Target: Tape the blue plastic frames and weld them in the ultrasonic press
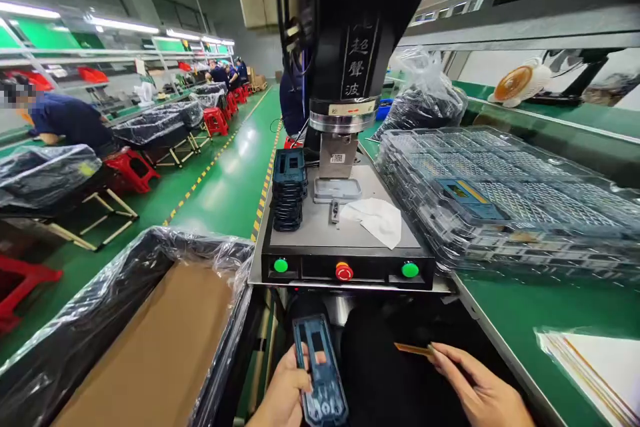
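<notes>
My left hand (289,383) grips a dark blue plastic housing (327,392) by its left edge. The housing is long, with window-like cut-outs in its upper half, and it tilts upright above my lap. Off to the right, my right hand (483,383) pinches a thin amber strip (413,349) by one end, its other end pointing left. The strip and the housing are apart. Ahead of both hands stands a black ultrasonic press (337,150); on its grey bed (300,239) are a stack of similar housings (289,195) and a pale rectangular fixture (337,190).
A white cloth or paper (376,219) lies on the bed. Green buttons (281,265) and a red stop button (344,271) line its front. Stacked clear trays (505,173) stand right, one housing (470,199) on top. Left is a plastic-lined bin (150,327) with cardboard.
</notes>
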Demonstrator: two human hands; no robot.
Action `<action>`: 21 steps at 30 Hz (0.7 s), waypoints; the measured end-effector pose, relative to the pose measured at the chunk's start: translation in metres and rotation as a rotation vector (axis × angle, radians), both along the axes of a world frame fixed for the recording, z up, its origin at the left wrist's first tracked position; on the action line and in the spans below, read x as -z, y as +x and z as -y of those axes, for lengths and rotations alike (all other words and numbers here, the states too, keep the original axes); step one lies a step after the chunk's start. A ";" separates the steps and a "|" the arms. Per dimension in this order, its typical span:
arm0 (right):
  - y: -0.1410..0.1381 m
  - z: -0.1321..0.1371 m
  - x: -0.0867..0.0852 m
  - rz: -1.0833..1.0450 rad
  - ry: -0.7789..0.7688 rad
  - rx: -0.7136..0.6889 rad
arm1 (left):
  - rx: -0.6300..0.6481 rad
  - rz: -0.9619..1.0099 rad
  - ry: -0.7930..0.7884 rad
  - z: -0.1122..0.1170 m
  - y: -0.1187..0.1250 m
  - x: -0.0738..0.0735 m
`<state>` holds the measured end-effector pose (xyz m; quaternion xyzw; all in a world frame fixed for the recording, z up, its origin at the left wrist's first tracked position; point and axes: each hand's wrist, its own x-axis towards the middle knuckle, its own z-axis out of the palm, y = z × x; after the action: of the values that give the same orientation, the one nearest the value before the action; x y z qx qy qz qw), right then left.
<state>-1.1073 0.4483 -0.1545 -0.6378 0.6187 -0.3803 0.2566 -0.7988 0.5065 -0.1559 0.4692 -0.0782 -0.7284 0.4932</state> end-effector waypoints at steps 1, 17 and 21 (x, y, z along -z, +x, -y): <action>0.015 -0.001 -0.005 0.015 -0.055 -0.037 | -0.004 0.004 0.005 0.000 0.001 0.001; 0.159 -0.017 0.040 -0.074 -0.555 -0.696 | -0.063 -0.150 -0.054 -0.011 -0.003 0.049; 0.150 -0.032 0.053 -0.108 -0.526 -0.722 | -0.012 -0.174 -0.046 -0.006 -0.010 0.052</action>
<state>-0.9577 0.4801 -0.2077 -0.8753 0.2513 -0.3769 0.1692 -0.8084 0.5123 -0.2076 0.3930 -0.0489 -0.7614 0.5133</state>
